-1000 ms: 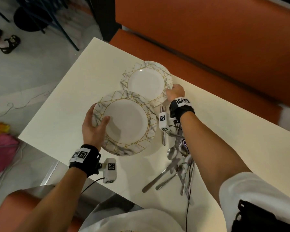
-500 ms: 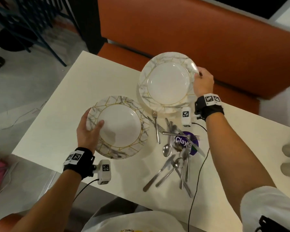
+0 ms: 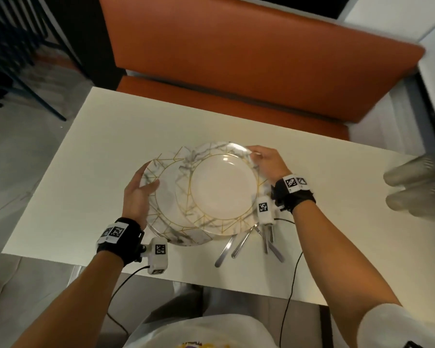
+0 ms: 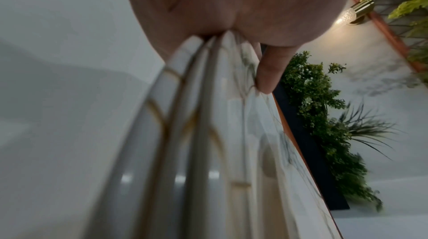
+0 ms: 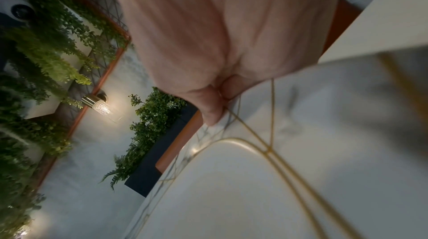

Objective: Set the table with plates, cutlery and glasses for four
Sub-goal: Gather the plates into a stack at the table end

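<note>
My left hand (image 3: 141, 189) grips the left rim of a stack of marble-and-gold plates (image 3: 166, 207), thumb on top. In the left wrist view the thumb (image 4: 266, 72) presses on several stacked plate rims (image 4: 203, 133). My right hand (image 3: 261, 159) pinches the far right rim of another matching plate (image 3: 224, 189), which overlaps the right side of the stack. The right wrist view shows the thumb (image 5: 210, 114) on that plate (image 5: 277, 179). Cutlery (image 3: 239, 244) lies on the table, mostly hidden under the plates, with only the handles showing.
The cream table (image 3: 86, 187) has bare surface to the left and along the far side. An orange bench (image 3: 236, 59) runs behind it. Blurred clear glasses (image 3: 417, 189) stand at the table's right edge. A cable (image 3: 290, 295) hangs over the near edge.
My right hand has brought its plate from the far side back toward me, over the left hand's plates. Both now sit above the cutlery. The head view has swung right.
</note>
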The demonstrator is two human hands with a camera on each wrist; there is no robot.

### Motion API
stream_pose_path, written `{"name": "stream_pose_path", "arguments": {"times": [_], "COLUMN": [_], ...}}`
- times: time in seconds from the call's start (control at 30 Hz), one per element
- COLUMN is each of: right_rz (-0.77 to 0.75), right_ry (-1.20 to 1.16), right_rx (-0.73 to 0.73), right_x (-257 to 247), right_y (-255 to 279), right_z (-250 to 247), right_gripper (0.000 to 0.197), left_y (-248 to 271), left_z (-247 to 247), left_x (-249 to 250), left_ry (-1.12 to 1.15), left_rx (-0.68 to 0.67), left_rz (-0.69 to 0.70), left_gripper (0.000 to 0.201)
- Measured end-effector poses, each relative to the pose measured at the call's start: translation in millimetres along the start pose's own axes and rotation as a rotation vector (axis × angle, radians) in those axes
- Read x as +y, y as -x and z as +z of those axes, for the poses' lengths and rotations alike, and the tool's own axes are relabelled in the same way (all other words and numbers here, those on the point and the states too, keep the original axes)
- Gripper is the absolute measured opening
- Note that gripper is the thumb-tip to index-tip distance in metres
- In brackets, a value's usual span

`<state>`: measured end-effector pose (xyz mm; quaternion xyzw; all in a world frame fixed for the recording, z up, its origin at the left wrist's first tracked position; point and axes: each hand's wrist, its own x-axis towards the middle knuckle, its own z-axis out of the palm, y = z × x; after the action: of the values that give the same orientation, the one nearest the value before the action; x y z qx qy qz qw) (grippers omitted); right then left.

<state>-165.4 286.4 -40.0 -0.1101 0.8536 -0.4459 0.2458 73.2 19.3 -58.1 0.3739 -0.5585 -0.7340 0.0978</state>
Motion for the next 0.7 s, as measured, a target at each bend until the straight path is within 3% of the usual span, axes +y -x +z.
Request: {"name": "stream_pose_path", "arguments": {"times": [0.23, 0.47, 0.57, 0.7], "right_rz": [0.093, 0.22, 0.277, 0.292], "right_ry": [-0.036, -0.042, -0.043, -0.077], "right_rx": [0.149, 0.214, 0.217, 0.18], "right_x": [24, 45, 54, 68], "right_y": [72, 119, 131, 148], "right_z": [44, 59, 53, 35], "right_gripper": [0.033, 0.043, 0.045, 0.058], "left_y": [16, 30, 42, 42], "left_z": [20, 40, 56, 76], "left_x": [-6, -13, -16, -25], "left_ry": [-0.004, -0.042, -0.22, -0.51], "left_rx": [-0.05, -0.132, -0.147, -0.23], "left_rz": [-0.02, -0.096, -0.007, 0.077], "left_gripper": [0.054, 0.048, 0.048, 0.063]}}
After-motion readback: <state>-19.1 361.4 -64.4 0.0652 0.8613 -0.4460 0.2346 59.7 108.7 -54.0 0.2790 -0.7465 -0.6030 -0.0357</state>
